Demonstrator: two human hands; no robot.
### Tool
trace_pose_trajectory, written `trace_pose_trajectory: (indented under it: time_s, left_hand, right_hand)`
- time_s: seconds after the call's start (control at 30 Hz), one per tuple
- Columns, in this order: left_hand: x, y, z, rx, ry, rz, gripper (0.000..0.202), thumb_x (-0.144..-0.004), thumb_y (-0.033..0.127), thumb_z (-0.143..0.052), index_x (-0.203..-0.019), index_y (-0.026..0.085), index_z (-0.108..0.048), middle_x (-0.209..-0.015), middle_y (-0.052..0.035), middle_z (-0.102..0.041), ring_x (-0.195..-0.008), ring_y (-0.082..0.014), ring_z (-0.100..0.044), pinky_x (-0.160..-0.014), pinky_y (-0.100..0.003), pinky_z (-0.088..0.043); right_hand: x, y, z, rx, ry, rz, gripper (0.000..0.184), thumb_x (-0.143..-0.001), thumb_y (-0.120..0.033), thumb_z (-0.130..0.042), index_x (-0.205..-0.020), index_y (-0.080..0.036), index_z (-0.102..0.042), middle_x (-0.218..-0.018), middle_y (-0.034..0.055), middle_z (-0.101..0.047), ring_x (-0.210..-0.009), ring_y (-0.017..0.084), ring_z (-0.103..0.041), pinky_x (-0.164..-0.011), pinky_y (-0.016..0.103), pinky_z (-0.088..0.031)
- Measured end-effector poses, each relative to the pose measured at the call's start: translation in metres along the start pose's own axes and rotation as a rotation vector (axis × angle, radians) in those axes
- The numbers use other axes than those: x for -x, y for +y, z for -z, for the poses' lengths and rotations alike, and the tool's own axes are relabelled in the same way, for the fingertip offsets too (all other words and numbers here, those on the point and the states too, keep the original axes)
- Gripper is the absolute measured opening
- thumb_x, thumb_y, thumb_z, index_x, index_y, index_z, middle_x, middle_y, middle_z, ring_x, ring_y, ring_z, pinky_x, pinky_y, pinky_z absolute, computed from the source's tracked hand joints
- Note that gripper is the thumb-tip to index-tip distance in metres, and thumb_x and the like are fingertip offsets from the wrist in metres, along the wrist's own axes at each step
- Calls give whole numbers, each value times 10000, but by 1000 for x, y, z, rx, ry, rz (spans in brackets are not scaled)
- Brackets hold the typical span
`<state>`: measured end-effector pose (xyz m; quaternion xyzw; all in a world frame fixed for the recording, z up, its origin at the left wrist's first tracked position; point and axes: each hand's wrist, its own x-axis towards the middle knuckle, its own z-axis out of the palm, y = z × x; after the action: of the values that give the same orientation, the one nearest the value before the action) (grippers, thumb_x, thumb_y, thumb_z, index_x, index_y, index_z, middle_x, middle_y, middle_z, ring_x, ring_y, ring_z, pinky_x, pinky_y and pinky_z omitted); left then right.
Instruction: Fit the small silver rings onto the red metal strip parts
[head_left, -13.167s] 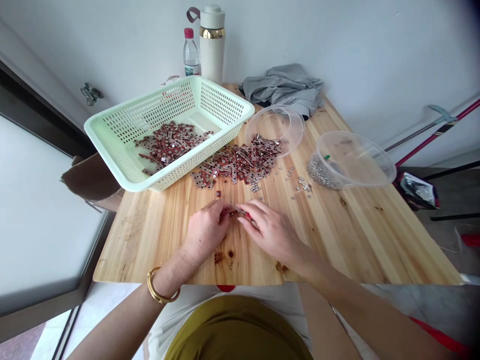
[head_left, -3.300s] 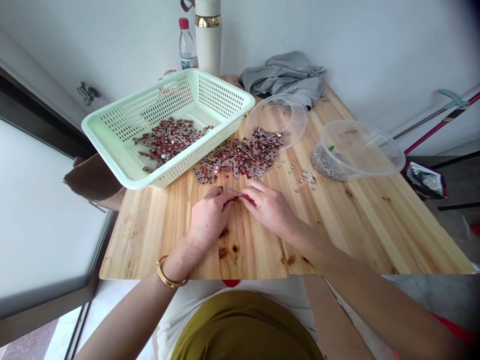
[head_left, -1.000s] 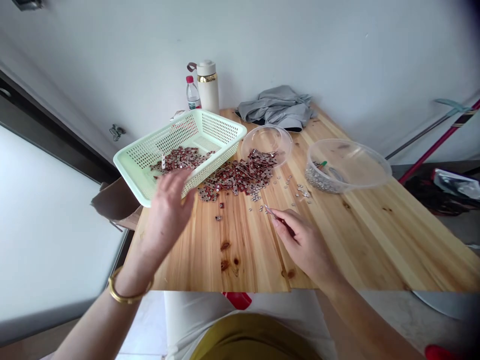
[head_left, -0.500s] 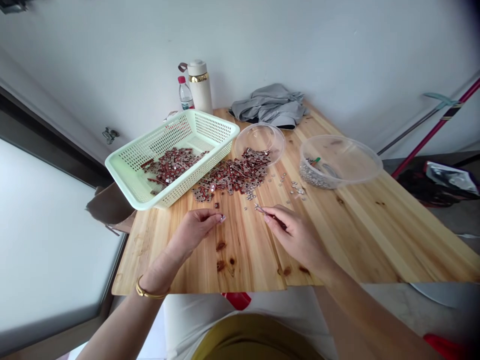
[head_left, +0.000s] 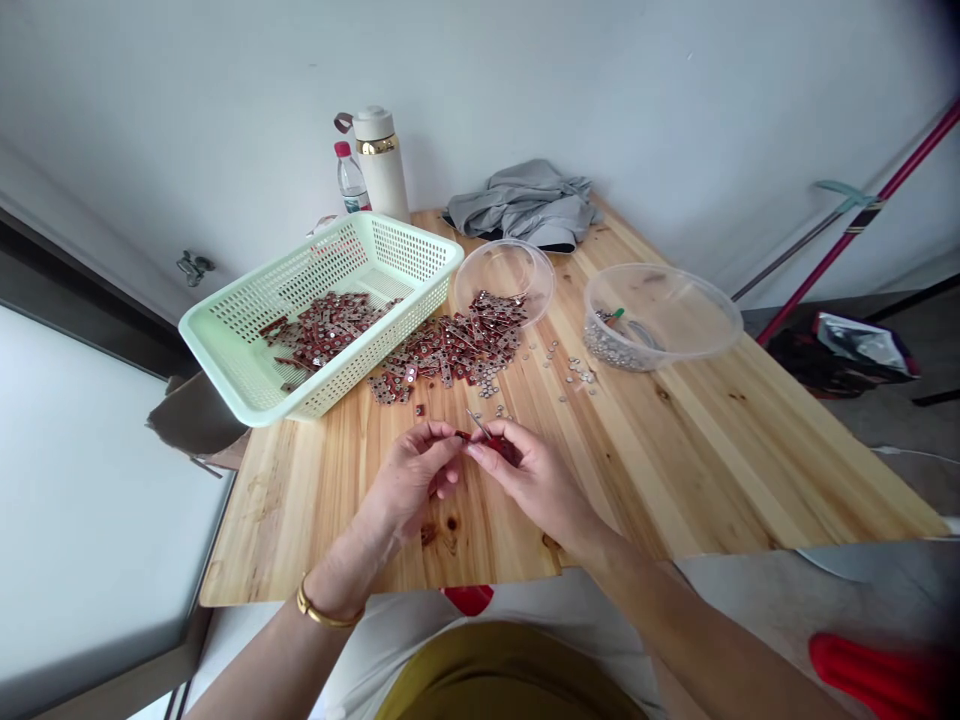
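My left hand [head_left: 412,475] is closed in a pinch on a small red-brown strip [head_left: 463,435], mostly covered by the fingertips. Right beside it, my right hand [head_left: 536,485] grips slim metal tweezers [head_left: 477,422], their tips pointing up and to the left; its thumb and forefinger meet the same strip. Beyond the hands lies a heap of red-brown strips with metal studs [head_left: 450,350]. Small round metal pieces [head_left: 487,387] are scattered along its near edge. One short red-brown piece [head_left: 419,410] sits alone just past my left hand.
A pale green basket [head_left: 225,395] holds more strips at the left. Behind the heap a clear round lid or tub [head_left: 544,270] lies tilted. To the right stands a clear tub [head_left: 697,345] of metal pieces. A bottle [head_left: 351,180], a flask [head_left: 384,170] and grey cloth [head_left: 525,205] are at the back.
My hands have come together from apart. The right hand moved left with the tweezers, and a red-brown strip now shows between the fingertips. The view has shifted slightly.
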<state>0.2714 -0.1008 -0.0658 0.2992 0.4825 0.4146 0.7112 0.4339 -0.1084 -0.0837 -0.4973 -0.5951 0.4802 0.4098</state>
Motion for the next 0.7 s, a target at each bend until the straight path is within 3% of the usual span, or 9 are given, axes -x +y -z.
trace_pose_trajectory:
  time_s: [0.1, 0.23, 0.37, 0.5, 0.57, 0.7]
  left_hand:
    - [4, -9, -2, -169, -22, -27, 278, -731, 388, -701, -854, 189, -551, -520, 65, -515, -446, -72, -427, -406, -177, -287]
    - [8, -10, 5, -665, -59, -294, 90, -800, 264, -622, -807, 176, -642, -712, -8, -638, -617, -104, -547, -580, -227, -425]
    - [4, -6, 16, -930, -147, -442, 148, -857, 183, -556, -846, 206, -701, -824, -21, -700, -750, -146, -620, -702, -269, -472]
    - [-9, -8, 25, -1136, 86, -617, 149, -852, 167, -583, -829, 224, -719, -849, -37, -715, -865, -213, -611, -804, -348, -483]
    - [-14, -9, 28, -1184, 153, -662, 148, -845, 157, -590, -816, 226, -718, -880, -44, -718, -904, -230, -603, -835, -369, -480]
    - [-18, -10, 29, -1190, 177, -655, 144, -831, 144, -599, -810, 222, -717, -895, -48, -719, -889, -228, -609, -850, -373, -479]
  right_hand:
    - [1, -1, 0, 36, -11, -42, 170, -880, -356, -569, -816, -200, -588, -699, -27, -572, -657, 126, -532, -630, 244, -433]
    - [7, -1, 8, 176, -101, -44, 112, -843, -245, -576, -742, -196, -569, -660, -42, -544, -631, 115, -512, -593, 228, -396]
    - [3, 2, 17, 312, -104, 49, 99, -877, -213, -555, -783, -198, -584, -714, -20, -587, -664, 126, -559, -618, 232, -425]
    - [-21, 8, 27, 678, 64, 295, 116, -931, -202, -516, -911, -183, -628, -914, 58, -622, -812, 174, -616, -730, 289, -461]
    - [-33, 10, 29, 897, 14, 356, 148, -943, -188, -498, -924, -182, -644, -940, 67, -625, -789, 177, -619, -674, 286, -453]
    - [-42, 6, 21, 1263, -124, 413, 219, -916, -84, -458, -894, -166, -660, -908, 79, -632, -659, 155, -589, -540, 290, -401]
